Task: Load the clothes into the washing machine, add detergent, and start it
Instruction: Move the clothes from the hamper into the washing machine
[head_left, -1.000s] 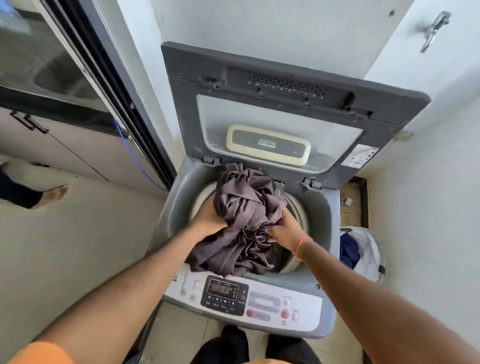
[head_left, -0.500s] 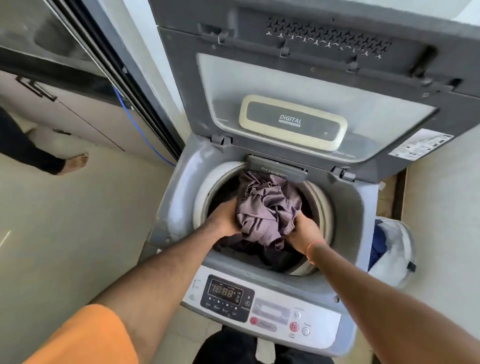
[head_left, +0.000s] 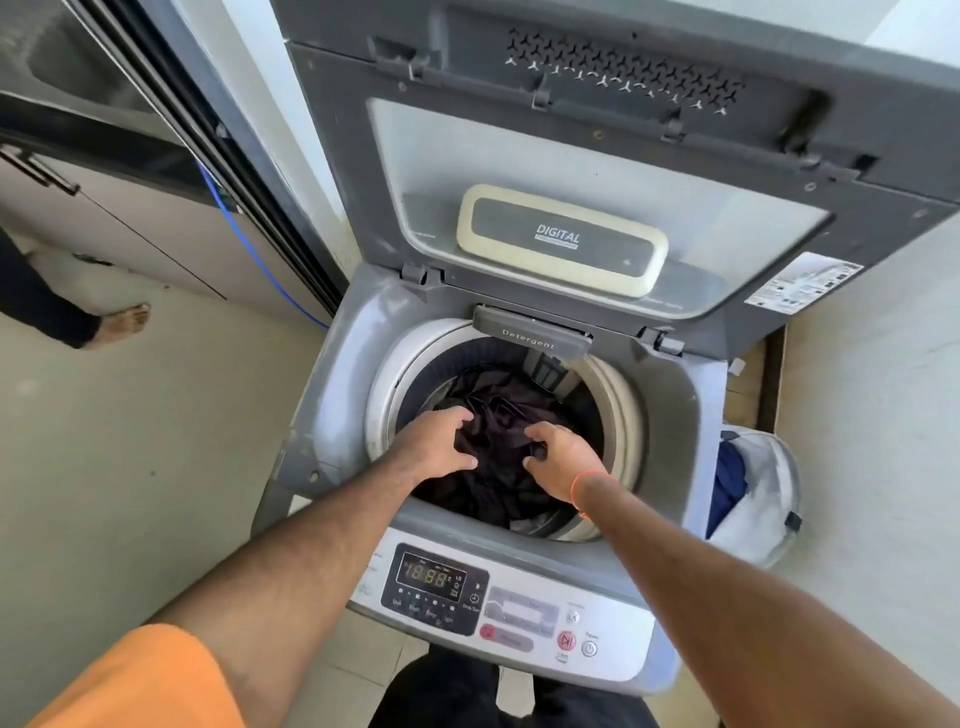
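We face the washer (head_left: 332, 415), its lid (head_left: 597, 156) raised, marked "DIGITAL". A flap (head_left: 530, 338) reads "Detergent"; the display (head_left: 430, 573) shows "18:88". Inside the drum lie dark clothes (head_left: 498, 415), which our left hand (head_left: 439, 444) and right hand (head_left: 563, 457) grip with curled fingers.

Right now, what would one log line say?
stage: loading | left hand: grips dark crumpled clothes | right hand: grips same | where: grey top-loading washing machine drum | lid: open
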